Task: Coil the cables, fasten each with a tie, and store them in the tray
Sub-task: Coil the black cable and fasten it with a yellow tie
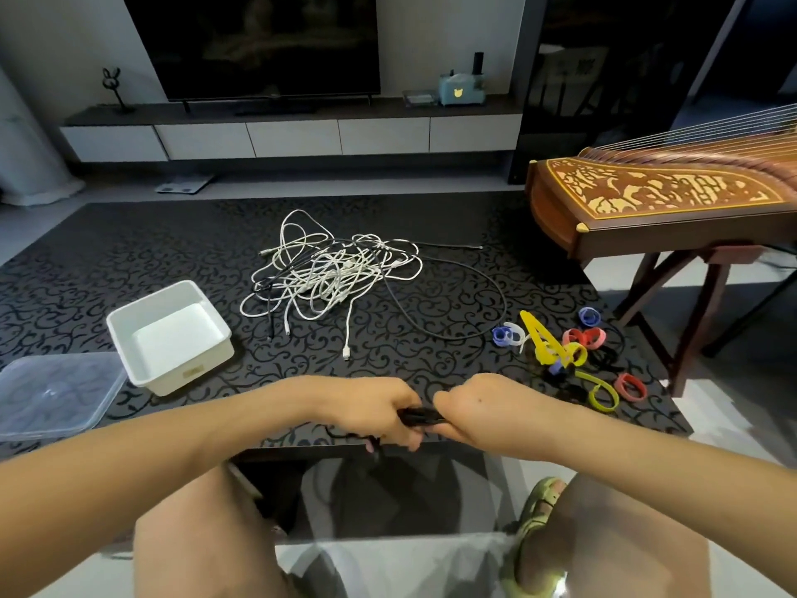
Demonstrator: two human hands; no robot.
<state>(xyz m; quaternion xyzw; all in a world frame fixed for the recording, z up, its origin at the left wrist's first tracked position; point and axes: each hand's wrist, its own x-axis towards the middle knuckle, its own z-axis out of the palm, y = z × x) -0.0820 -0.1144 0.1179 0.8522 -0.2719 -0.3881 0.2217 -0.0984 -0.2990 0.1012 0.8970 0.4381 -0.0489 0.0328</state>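
Mostly hidden black cable (420,417)
I saw my left hand (371,408) and right hand (483,411) curled tight around it; they covered most of it.

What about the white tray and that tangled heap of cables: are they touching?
Apart. The head view shows bare patterned tabletop between the right rim of the white tray and the nearest loops of the cable heap.

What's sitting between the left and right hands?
A bundled black cable spans the gap; left hand and right hand both grip it. Shows in the head view.
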